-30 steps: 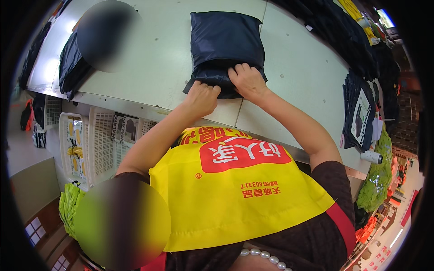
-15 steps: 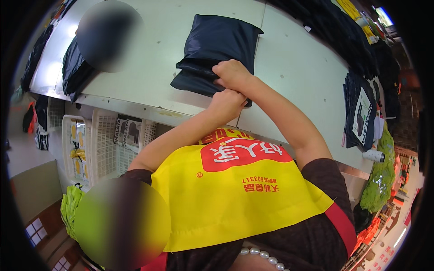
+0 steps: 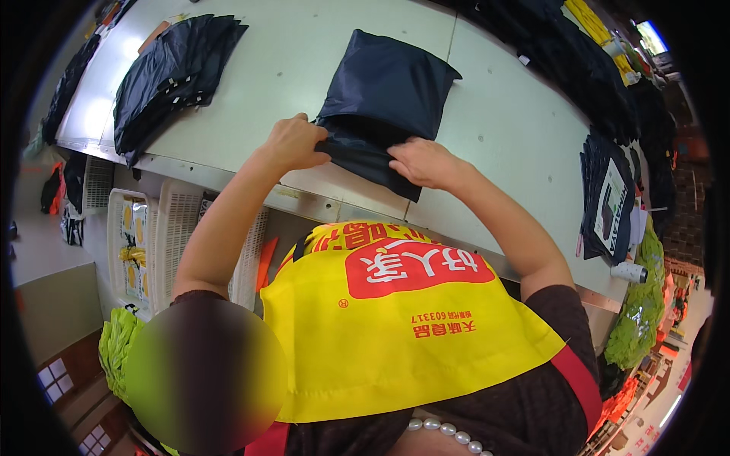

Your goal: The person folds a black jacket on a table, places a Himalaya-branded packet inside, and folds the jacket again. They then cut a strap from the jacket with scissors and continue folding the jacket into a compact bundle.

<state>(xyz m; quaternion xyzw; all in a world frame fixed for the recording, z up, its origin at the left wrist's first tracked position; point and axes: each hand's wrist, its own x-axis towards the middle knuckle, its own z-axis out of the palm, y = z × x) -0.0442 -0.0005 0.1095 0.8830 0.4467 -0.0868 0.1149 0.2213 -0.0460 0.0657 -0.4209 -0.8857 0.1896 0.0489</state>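
With tabletop (image 3: 521,156) spreading either side, our left hand (image 3: 299,144) pinches the dark bundle (image 3: 389,85) by its edge; our right hand (image 3: 429,163) touches it, grip unclear.

At the near edge of the pale table (image 3: 502,175), the left hand (image 3: 298,143) grips the left side of a dark folded bag (image 3: 391,83), and the right hand (image 3: 426,162) holds the right part of its gaping near end. Fanned dark packets (image 3: 171,76) lie by the table's left end, with a dark stack (image 3: 607,197) and a white roll (image 3: 628,272) near its right edge.
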